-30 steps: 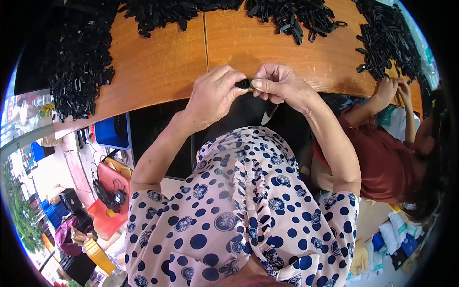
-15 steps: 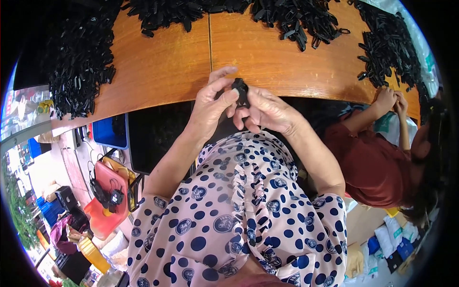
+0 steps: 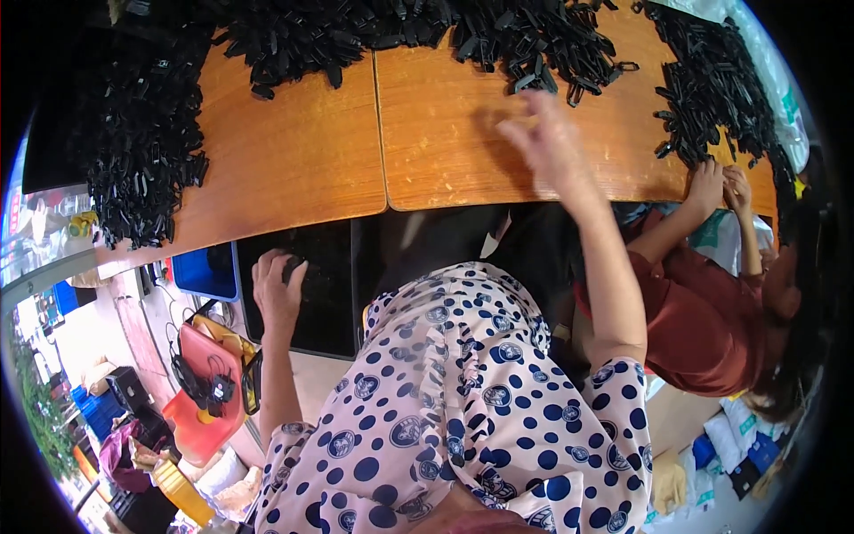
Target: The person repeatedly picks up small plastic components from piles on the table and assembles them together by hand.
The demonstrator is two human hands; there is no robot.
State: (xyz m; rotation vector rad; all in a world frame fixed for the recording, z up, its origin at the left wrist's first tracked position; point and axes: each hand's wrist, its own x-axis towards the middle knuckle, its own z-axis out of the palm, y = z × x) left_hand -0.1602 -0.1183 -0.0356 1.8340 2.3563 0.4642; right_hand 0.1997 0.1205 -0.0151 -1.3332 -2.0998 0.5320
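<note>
My left hand (image 3: 275, 292) is out to the left, below the table's edge and over a dark bin. A small black plastic piece (image 3: 291, 268) sits between its thumb and fingers. My right hand (image 3: 553, 147) is stretched over the wooden table (image 3: 294, 142), blurred by motion, its thumb and fingers apart with nothing seen in them. Its fingertips are just short of a pile of small black plastic parts (image 3: 534, 44) at the far side of the table.
More black parts lie in a left heap (image 3: 147, 142) and a right heap (image 3: 721, 89). Beside me on the right, a person in a dark red top (image 3: 703, 311) works at the table. A blue crate (image 3: 205, 271) and a red stool (image 3: 209, 383) stand at the left.
My hands were together at the table edge, around a black piece. They have parted: the left went down and left with a black piece, the right forward toward the far pile.
</note>
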